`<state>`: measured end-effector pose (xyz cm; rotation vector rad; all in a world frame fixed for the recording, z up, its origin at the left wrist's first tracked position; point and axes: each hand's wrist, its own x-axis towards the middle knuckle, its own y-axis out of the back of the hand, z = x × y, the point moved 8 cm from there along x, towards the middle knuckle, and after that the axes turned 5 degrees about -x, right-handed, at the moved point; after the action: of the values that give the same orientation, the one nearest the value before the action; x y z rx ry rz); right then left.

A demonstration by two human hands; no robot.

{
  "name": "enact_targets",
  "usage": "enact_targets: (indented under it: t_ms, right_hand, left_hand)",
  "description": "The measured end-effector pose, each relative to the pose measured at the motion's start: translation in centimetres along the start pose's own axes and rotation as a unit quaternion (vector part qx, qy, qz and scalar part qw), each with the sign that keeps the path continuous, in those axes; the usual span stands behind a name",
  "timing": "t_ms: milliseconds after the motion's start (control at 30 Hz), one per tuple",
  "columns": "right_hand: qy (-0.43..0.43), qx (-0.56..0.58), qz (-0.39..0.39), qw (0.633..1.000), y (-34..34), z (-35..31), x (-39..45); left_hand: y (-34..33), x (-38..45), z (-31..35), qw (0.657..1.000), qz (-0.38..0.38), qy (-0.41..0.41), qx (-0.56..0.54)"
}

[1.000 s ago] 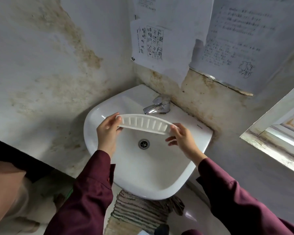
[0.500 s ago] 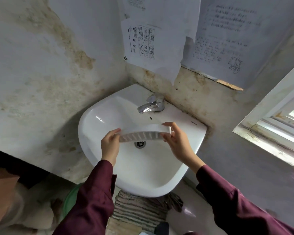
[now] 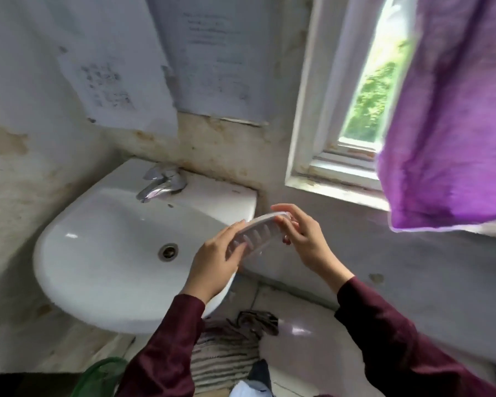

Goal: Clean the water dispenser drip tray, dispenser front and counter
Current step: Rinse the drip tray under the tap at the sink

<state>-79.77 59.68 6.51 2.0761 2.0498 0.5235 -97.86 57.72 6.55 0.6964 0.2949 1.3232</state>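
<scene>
A white slotted drip tray (image 3: 259, 232) is held tilted over the right rim of a white wash basin (image 3: 103, 253). My left hand (image 3: 216, 257) grips its lower left end, thumb on top. My right hand (image 3: 302, 239) pinches its upper right end with curled fingers. The tray's slots face me. Both arms wear dark red sleeves. The frame is motion-blurred.
A chrome tap (image 3: 161, 183) sits at the basin's back and a drain (image 3: 168, 251) at its centre. A purple cloth (image 3: 447, 124) hangs at the right before a window (image 3: 364, 110). Papers (image 3: 212, 58) hang on the stained wall. A striped rag (image 3: 226, 359) lies on the floor.
My view has swung to the right, bringing the window and purple cloth in. The tray has moved from over the basin's drain to its right rim and now tilts up to the right.
</scene>
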Motion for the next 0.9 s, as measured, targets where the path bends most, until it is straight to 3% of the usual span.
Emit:
enact_targets:
  t_ms: [100, 267, 367, 467, 733, 900]
  right_hand:
    - [-0.054, 0.049, 0.111, 0.991, 7.8, 2.6, -3.7]
    - [-0.109, 0.09, 0.232, 0.962, 20.2, 6.9, -14.4]
    - [-0.161, 0.156, 0.329, 0.917, 26.8, 9.4, -21.7]
    - [-0.181, 0.246, 0.448, 0.84, 34.0, 12.1, -31.7]
    - [-0.239, 0.201, 0.6, 0.736, 42.4, 16.4, -50.6]
    - [-0.251, 0.153, 0.634, 0.715, 47.0, 18.6, -56.1]
  left_hand:
    - [-2.7, -0.3, 1.8, 0.998, -0.038, 0.016, -0.044]
    - [-12.9, -2.3, 9.9, 0.964, -0.184, 0.027, -0.192]
    - [-19.9, -4.5, 15.2, 0.928, -0.253, 0.034, -0.272]
    - [-29.2, -7.9, 22.0, 0.892, -0.323, 0.041, -0.314]
    - [-47.7, -17.7, 35.8, 0.808, -0.498, 0.033, -0.313]
    - [-57.1, -22.2, 42.8, 0.77, -0.557, 0.042, -0.308]
